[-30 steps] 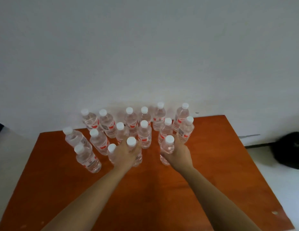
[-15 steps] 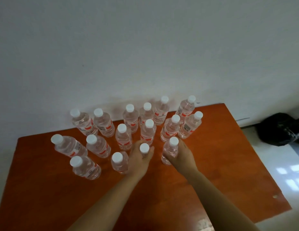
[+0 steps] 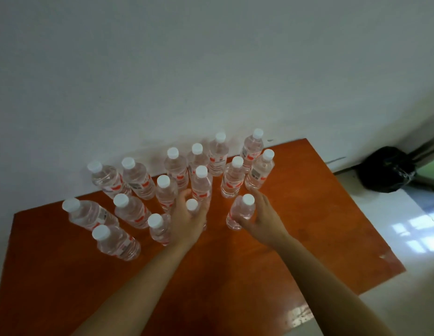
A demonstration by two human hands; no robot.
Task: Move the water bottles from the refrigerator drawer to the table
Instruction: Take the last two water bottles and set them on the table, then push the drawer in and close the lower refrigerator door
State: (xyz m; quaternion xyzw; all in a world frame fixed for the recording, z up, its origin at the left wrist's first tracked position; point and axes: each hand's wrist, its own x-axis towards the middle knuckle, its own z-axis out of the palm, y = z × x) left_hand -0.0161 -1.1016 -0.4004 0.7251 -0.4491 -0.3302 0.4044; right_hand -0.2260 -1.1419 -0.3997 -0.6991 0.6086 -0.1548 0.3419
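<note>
While the left hand (image 3: 187,221) and right hand (image 3: 267,215) each grip a clear, white-capped water bottle (image 3: 241,210), red-labelled others (image 3: 201,183) crowd the counter (image 3: 308,214) at 12 o'clock.

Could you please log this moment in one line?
left hand holds middle bottle; right hand holds right bottle; both standing on table

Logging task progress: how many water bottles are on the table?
16 water bottles, all on the table: six along the wall, four in the next row, four front left, one in the left hand, one in the right hand. None looks hidden.
</note>
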